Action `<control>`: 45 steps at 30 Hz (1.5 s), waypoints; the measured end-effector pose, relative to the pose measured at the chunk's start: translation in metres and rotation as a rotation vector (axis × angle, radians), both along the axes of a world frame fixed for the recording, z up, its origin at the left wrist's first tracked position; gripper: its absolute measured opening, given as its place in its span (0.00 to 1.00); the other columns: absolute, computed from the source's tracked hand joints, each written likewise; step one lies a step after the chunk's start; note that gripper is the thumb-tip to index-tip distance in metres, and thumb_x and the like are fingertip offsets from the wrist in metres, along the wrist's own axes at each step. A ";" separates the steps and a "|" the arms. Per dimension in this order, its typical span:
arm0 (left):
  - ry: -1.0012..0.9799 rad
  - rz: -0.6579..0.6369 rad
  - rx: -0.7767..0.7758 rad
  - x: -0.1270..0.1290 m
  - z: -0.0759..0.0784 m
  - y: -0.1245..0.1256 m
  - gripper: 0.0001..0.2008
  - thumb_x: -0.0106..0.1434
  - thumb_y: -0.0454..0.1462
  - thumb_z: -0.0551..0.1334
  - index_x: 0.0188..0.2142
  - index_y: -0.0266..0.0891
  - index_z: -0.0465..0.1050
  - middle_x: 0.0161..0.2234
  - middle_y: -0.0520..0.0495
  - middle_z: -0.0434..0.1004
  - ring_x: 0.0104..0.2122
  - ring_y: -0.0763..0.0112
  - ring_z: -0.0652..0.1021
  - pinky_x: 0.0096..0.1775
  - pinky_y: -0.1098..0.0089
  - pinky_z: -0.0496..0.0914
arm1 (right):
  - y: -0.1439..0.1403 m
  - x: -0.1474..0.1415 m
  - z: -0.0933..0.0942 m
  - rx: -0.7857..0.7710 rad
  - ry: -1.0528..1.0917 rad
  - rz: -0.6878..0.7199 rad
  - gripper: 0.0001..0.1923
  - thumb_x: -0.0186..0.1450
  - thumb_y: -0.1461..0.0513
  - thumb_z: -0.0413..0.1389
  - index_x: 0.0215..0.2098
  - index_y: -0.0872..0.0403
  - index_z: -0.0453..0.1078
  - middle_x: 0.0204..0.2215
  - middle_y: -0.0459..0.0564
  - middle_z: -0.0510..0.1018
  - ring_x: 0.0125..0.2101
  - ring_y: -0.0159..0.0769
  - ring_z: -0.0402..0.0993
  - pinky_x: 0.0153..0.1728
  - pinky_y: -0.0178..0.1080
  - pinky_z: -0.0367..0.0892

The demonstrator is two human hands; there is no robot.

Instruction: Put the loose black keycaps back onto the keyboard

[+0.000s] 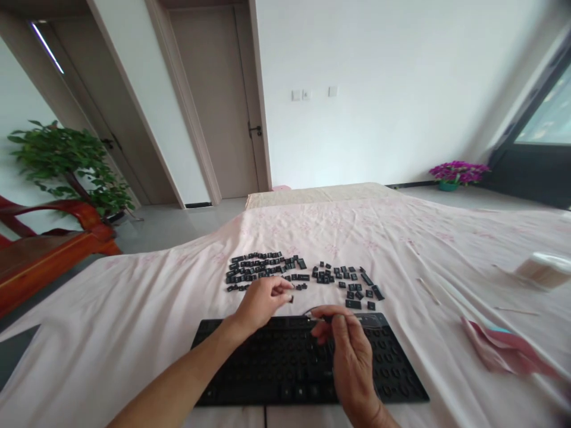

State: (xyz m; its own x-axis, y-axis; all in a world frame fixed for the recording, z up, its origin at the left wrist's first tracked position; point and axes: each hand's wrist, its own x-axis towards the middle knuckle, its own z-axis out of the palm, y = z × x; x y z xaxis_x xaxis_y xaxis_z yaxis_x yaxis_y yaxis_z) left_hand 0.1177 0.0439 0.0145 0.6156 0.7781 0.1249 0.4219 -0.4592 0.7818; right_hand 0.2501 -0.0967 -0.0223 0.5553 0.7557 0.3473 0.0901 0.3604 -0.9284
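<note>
the right hand (352, 351) is closest to us. it rests over the black keyboard (250, 362), on the right half. its fingers are pinched on a thin dark tool with a wire loop (317, 311) at the tip. the loop sticks out to the left and a bit away from the person, just past the far edge of the keyboard. it is too small to tell just what the tool is.

the keyboard lies flat on a pink cloth (134, 309) and runs long from left to right. its caps are off, so only round holes show.

the left hand (261, 303) is a little farther out, just past the far edge of the keyboard. its thumb and first fingers are closed on one small black key cap (291, 298). the cap peeks out on the right side of the fingers.

the key cap and the wire loop are near each other but do not touch. the cap is to the left of the loop and a bit farther away.

just behind the left hand are the loose key caps (267, 270), lying in rows that run left to right. the left hand is the nearer one to them. a second bunch (348, 282) lies to the right, behind the tool.
</note>
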 end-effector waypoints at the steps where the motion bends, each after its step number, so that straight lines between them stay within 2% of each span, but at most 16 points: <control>1: 0.006 0.034 0.042 0.008 0.001 0.017 0.11 0.58 0.37 0.61 0.40 0.41 0.78 0.36 0.50 0.82 0.36 0.70 0.79 0.40 0.73 0.70 | 0.003 0.004 -0.001 -0.029 0.033 -0.031 0.14 0.70 0.55 0.46 0.37 0.52 0.70 0.35 0.50 0.76 0.25 0.30 0.70 0.26 0.33 0.66; 3: 0.094 0.134 0.108 0.025 0.001 0.052 0.10 0.58 0.37 0.61 0.37 0.42 0.79 0.37 0.50 0.82 0.37 0.70 0.79 0.41 0.74 0.70 | 0.007 0.012 -0.003 -0.081 0.039 -0.029 0.16 0.69 0.52 0.47 0.35 0.53 0.70 0.33 0.50 0.76 0.24 0.31 0.70 0.25 0.33 0.66; 6: 0.163 0.250 0.147 0.049 -0.005 0.098 0.11 0.59 0.38 0.60 0.39 0.41 0.79 0.37 0.49 0.82 0.38 0.69 0.79 0.40 0.73 0.69 | 0.007 0.017 -0.007 -0.130 0.014 0.014 0.18 0.68 0.49 0.48 0.35 0.53 0.71 0.31 0.50 0.76 0.23 0.31 0.69 0.24 0.33 0.65; 10: 0.284 0.363 0.170 0.071 -0.018 0.135 0.10 0.58 0.40 0.61 0.37 0.45 0.79 0.38 0.50 0.82 0.38 0.67 0.78 0.38 0.73 0.68 | 0.003 0.016 -0.011 -0.165 -0.006 0.038 0.19 0.69 0.50 0.46 0.36 0.53 0.71 0.28 0.48 0.75 0.24 0.31 0.68 0.25 0.33 0.64; 18: 0.456 0.405 0.199 0.081 -0.040 0.151 0.07 0.55 0.41 0.63 0.32 0.49 0.80 0.36 0.53 0.83 0.40 0.66 0.78 0.42 0.71 0.66 | -0.001 0.014 -0.015 -0.146 -0.041 0.102 0.18 0.71 0.53 0.44 0.38 0.53 0.71 0.28 0.48 0.73 0.25 0.30 0.67 0.27 0.34 0.62; 22: 0.487 0.394 0.175 0.079 -0.039 0.154 0.08 0.55 0.41 0.63 0.33 0.48 0.80 0.36 0.52 0.83 0.40 0.65 0.78 0.41 0.70 0.66 | -0.001 0.013 -0.007 -0.140 -0.067 0.140 0.17 0.71 0.54 0.44 0.36 0.53 0.70 0.27 0.47 0.72 0.23 0.29 0.65 0.26 0.33 0.62; 25: 0.472 0.364 0.162 0.074 -0.034 0.154 0.10 0.57 0.41 0.62 0.38 0.48 0.80 0.40 0.52 0.82 0.42 0.67 0.77 0.42 0.72 0.66 | -0.003 0.013 0.002 -0.159 -0.133 0.217 0.17 0.71 0.55 0.44 0.36 0.53 0.71 0.25 0.45 0.71 0.23 0.28 0.65 0.26 0.33 0.61; 29: 0.399 0.298 0.165 0.061 -0.023 0.135 0.13 0.58 0.40 0.61 0.43 0.46 0.79 0.43 0.50 0.81 0.44 0.64 0.77 0.44 0.71 0.67 | -0.009 0.013 0.009 -0.160 -0.250 0.375 0.17 0.71 0.56 0.44 0.35 0.54 0.72 0.26 0.45 0.71 0.23 0.27 0.64 0.26 0.32 0.60; 32: 0.307 0.189 0.174 0.044 -0.011 0.098 0.13 0.60 0.41 0.60 0.43 0.44 0.79 0.43 0.50 0.81 0.43 0.66 0.77 0.44 0.72 0.67 | -0.014 0.012 0.011 -0.149 -0.306 0.485 0.18 0.72 0.56 0.44 0.34 0.54 0.72 0.26 0.45 0.71 0.22 0.27 0.63 0.26 0.32 0.60; 34: 0.237 0.066 0.159 0.029 -0.003 0.064 0.12 0.60 0.40 0.60 0.41 0.45 0.79 0.40 0.52 0.81 0.40 0.69 0.77 0.43 0.74 0.68 | -0.017 0.012 0.011 -0.149 -0.348 0.537 0.18 0.72 0.57 0.43 0.34 0.54 0.72 0.26 0.45 0.71 0.23 0.27 0.63 0.27 0.32 0.60; 35: 0.154 -0.062 0.130 0.021 0.001 0.046 0.12 0.60 0.39 0.60 0.41 0.42 0.79 0.39 0.51 0.81 0.39 0.69 0.77 0.42 0.74 0.68 | -0.017 0.012 0.011 -0.149 -0.372 0.560 0.18 0.72 0.57 0.43 0.34 0.54 0.72 0.26 0.45 0.71 0.24 0.28 0.64 0.28 0.33 0.60; 37: 0.064 -0.206 0.065 0.004 0.008 0.013 0.10 0.60 0.38 0.61 0.40 0.41 0.79 0.38 0.50 0.80 0.37 0.71 0.77 0.40 0.74 0.68 | -0.018 0.011 0.010 -0.145 -0.417 0.606 0.18 0.72 0.57 0.42 0.34 0.54 0.71 0.27 0.46 0.71 0.25 0.28 0.65 0.31 0.33 0.60; 41: 0.150 -0.441 -0.063 -0.021 0.013 -0.031 0.10 0.57 0.38 0.65 0.39 0.42 0.79 0.35 0.51 0.78 0.36 0.72 0.75 0.37 0.75 0.66 | -0.016 0.009 0.009 -0.136 -0.483 0.663 0.17 0.72 0.58 0.42 0.33 0.54 0.70 0.29 0.46 0.72 0.28 0.29 0.66 0.33 0.33 0.61; 45: 0.235 -0.551 -0.069 -0.029 0.005 -0.045 0.08 0.56 0.40 0.67 0.35 0.41 0.78 0.33 0.52 0.74 0.34 0.73 0.73 0.35 0.75 0.64 | -0.013 0.006 0.008 -0.119 -0.562 0.712 0.18 0.72 0.58 0.41 0.31 0.53 0.67 0.27 0.46 0.70 0.29 0.30 0.66 0.34 0.33 0.61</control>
